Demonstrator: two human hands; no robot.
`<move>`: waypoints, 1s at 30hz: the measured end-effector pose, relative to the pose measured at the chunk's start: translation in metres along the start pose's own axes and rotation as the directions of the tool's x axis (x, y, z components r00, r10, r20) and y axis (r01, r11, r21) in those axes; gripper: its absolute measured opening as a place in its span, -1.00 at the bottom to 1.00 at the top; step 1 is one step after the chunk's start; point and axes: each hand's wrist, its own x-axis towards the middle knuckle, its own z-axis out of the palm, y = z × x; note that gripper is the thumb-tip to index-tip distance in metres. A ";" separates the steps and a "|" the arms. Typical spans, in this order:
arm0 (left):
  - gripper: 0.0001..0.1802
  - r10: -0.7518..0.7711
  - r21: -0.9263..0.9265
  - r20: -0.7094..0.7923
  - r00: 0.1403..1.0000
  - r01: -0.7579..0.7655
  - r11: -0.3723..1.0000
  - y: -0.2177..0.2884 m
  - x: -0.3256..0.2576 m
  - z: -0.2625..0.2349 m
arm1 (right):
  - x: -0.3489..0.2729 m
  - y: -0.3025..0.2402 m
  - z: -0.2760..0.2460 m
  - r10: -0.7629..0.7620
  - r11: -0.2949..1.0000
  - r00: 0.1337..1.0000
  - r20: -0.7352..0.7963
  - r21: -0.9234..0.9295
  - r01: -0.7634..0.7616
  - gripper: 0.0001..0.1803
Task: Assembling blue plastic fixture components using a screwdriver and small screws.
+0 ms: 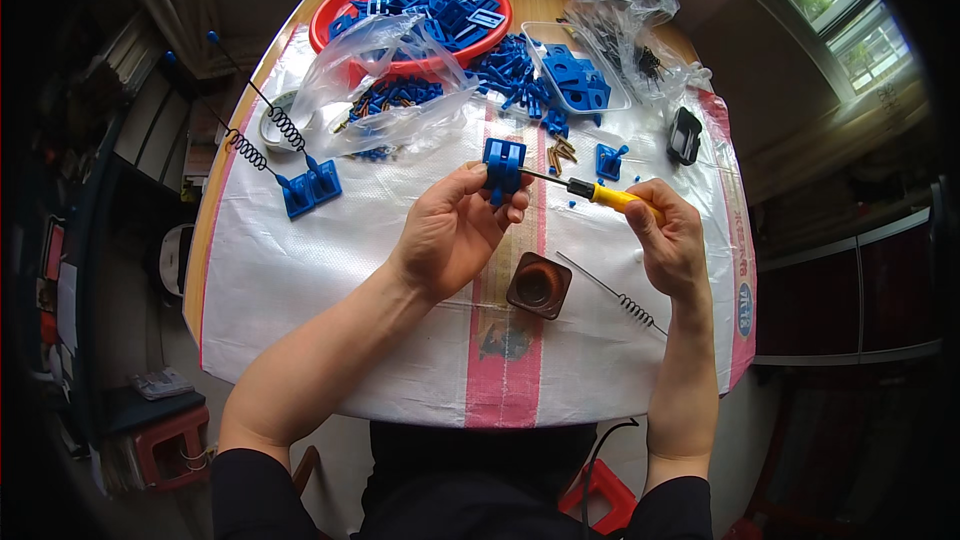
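Held up over the middle of the table, a blue plastic bracket (504,162) is gripped between the thumb and fingers of my left hand (452,215). My right hand (668,230) is wrapped round the yellow handle of a screwdriver (610,196), whose shaft points left and meets the bracket's right side. Whether the tip sits on a screw is too small to tell. Below the hands stands a brown square container (539,286). A metal rod with a black spring (635,308) lies near my right wrist. Beyond the screwdriver are a small blue clip piece (609,160) and several brass-coloured pins (562,152).
A red basin (326,12) of blue parts stands at the back, behind an open plastic bag (440,105) of small pieces. Right of these are a clear tray (620,90), another bag (630,15) and a black case (685,136). Two spring rods rise from a blue base (313,190) at left.
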 end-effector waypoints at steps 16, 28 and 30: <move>-0.32 0.082 0.799 0.179 0.981 -0.193 0.569 -0.002 -0.002 0.019 | 0.002 0.000 -0.018 0.013 0.998 0.999 -0.047 -0.067 -0.016 -0.64; -0.33 0.086 0.799 0.243 0.966 -0.250 0.547 0.004 0.002 0.004 | 0.000 -0.002 -0.017 -0.052 0.998 0.998 -0.025 0.043 0.053 -0.70; -0.36 0.120 0.787 0.260 0.958 -0.282 0.550 0.002 0.002 0.005 | -0.001 -0.002 -0.018 -0.036 0.999 0.999 -0.010 0.004 0.036 -0.69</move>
